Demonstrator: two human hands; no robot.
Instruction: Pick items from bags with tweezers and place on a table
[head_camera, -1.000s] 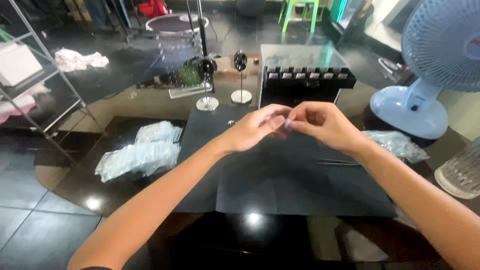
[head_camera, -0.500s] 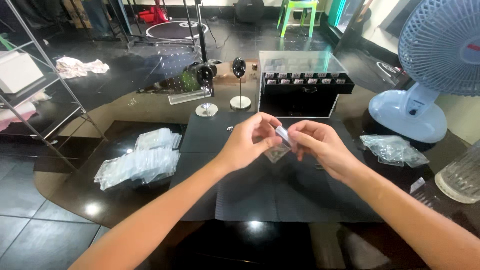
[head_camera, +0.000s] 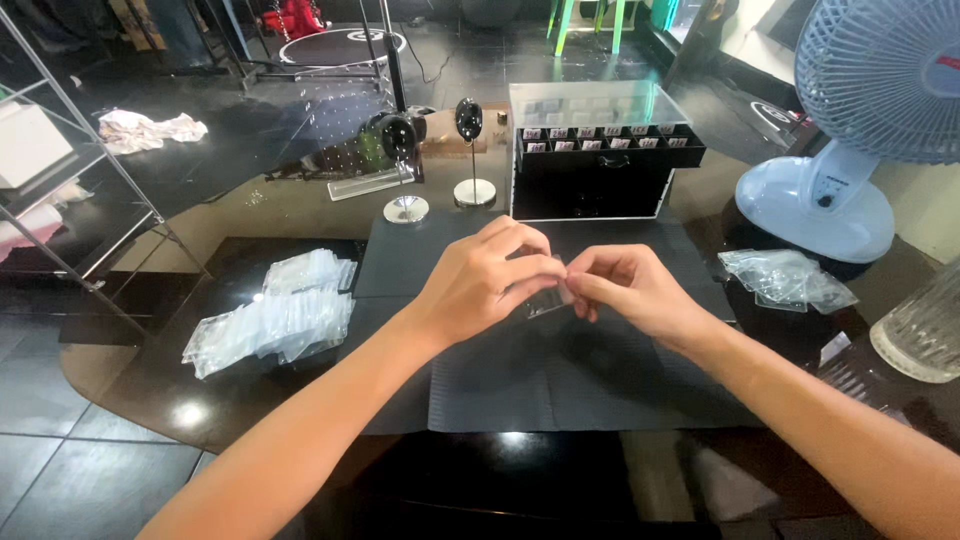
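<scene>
At frame center, above the black mat (head_camera: 560, 380), left hand (head_camera: 480, 285) and right hand (head_camera: 625, 290) pinch a small clear bag (head_camera: 548, 300) with closed fingertips; best gripped lightly by its edges.

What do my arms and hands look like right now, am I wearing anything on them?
Both arms are bare up to the picture's edge: no sleeves, gloves, watch or bracelets show. The left hand and right hand carry no visible rings, and the fingernails look short and unpainted.

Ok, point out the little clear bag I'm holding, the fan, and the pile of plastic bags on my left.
small clear plastic bag (head_camera: 548, 300), head view, on the corner showing between both hands.
white fan (head_camera: 820, 195), head view, on its round base.
pile of clear plastic bags (head_camera: 275, 315), head view, on the middle of the heap.
</scene>
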